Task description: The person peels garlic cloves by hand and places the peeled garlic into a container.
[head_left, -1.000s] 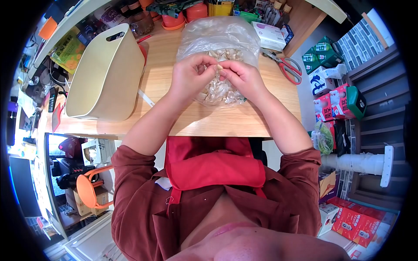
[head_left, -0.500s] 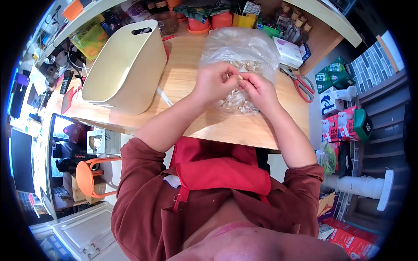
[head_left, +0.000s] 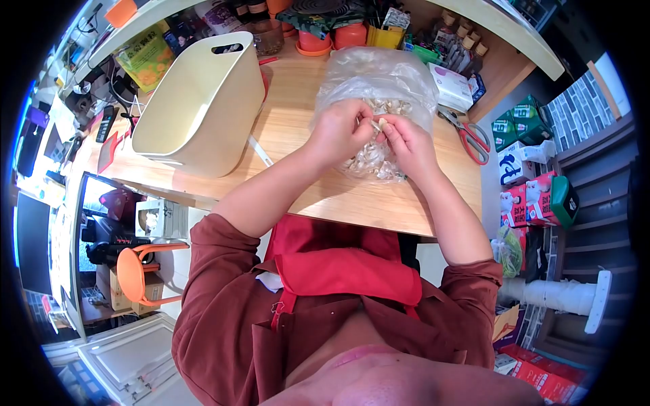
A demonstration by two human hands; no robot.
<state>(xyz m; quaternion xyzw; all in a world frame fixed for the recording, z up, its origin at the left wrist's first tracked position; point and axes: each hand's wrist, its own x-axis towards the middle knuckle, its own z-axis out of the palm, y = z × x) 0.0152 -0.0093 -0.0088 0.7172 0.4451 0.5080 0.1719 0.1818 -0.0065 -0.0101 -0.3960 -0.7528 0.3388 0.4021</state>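
Note:
Both hands meet above a clear plastic bag (head_left: 379,71) lying on the table, which holds many small whitish-tan pieces that look like garlic cloves (head_left: 369,162). Between the fingertips is one small pale piece, apparently a garlic clove (head_left: 381,126). My left hand (head_left: 342,132) is closed, its thumb and forefinger pinching at the clove's left side. From the other side, my right hand (head_left: 407,142) pinches the same clove between thumb and fingers. Part of the clove is hidden by the fingertips.
A tall cream bin (head_left: 203,108) stands left of the hands on the wooden table (head_left: 298,186). Scissors with red-and-grey handles (head_left: 470,139) lie to the right, near a white packet (head_left: 450,86). A white strip (head_left: 261,151) lies beside the bin. Jars and pots line the back.
The hands stay over the bag with the clove, their fingers slightly shifted and a little more of the clove showing. The whole view has moved slightly.

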